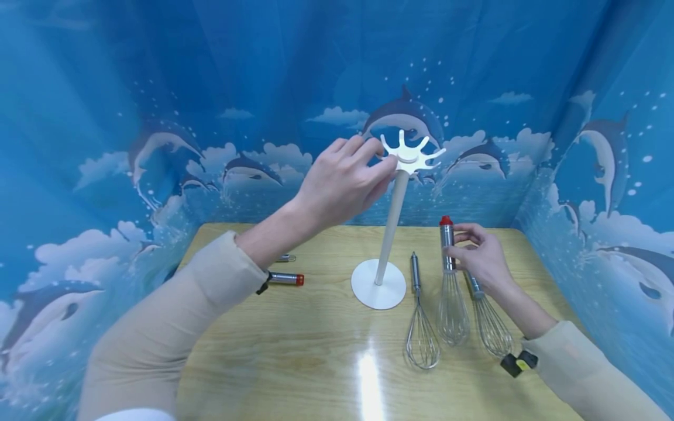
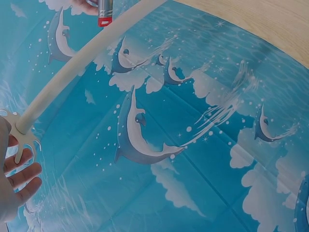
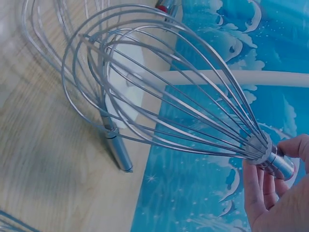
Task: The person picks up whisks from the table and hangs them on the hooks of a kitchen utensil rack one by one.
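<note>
My left hand (image 1: 344, 178) pinches the prong-ringed top of a white stand (image 1: 392, 225), whose round base is on the table. In the left wrist view, its fingers curl by the prongs of the stand (image 2: 72, 70); the thumb is mostly out of sight. My right hand (image 1: 487, 260) grips a metal whisk (image 1: 447, 241) by its red-capped handle. The whisk is handle up, wires down, right of the stand. In the right wrist view, fingers and thumb of the right hand (image 3: 275, 203) hold the whisk's handle just beyond the collar (image 3: 260, 147).
A thinner whisk (image 1: 416, 275) lies between the stand and the held whisk. Another whisk (image 1: 477, 289) lies partly under my right hand. Left of the stand, a red-ended metal handle (image 1: 284, 279) and a smaller handle end (image 1: 286, 258) show past my left sleeve. A dolphin-print curtain (image 1: 253, 88) surrounds the wooden table (image 1: 295, 345).
</note>
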Demonstrator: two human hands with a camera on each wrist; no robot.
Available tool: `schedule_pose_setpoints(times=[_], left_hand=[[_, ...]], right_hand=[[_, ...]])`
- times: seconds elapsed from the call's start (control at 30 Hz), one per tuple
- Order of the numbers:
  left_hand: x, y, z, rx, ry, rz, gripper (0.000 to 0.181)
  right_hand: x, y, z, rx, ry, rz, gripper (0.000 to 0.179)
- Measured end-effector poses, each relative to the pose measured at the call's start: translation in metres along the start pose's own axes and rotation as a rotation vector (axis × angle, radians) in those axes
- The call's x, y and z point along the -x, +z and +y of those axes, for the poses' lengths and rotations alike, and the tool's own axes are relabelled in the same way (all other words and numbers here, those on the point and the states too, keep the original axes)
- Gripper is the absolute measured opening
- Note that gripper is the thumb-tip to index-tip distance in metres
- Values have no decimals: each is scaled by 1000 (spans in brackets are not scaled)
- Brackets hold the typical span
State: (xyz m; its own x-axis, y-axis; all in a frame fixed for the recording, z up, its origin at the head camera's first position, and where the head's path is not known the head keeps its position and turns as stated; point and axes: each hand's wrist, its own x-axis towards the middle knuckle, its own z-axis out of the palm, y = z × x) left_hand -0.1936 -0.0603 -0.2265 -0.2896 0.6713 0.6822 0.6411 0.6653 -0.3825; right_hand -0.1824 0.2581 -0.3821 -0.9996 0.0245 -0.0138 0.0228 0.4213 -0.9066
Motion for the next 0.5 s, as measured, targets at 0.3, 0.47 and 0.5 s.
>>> schedule_pose_setpoints(times=[0.3, 0.47, 0.5], left_hand=[[-1, -1, 0, -2, 5, -5, 23], [-1, -1, 0, 2, 3, 0, 23], [-1, -1, 0, 2, 3, -1, 24]], right_hand=[[8, 3, -16, -7, -43, 33, 61], [12, 5, -26, 4, -66, 45, 62], [13, 5, -27, 7, -70, 48, 61]])
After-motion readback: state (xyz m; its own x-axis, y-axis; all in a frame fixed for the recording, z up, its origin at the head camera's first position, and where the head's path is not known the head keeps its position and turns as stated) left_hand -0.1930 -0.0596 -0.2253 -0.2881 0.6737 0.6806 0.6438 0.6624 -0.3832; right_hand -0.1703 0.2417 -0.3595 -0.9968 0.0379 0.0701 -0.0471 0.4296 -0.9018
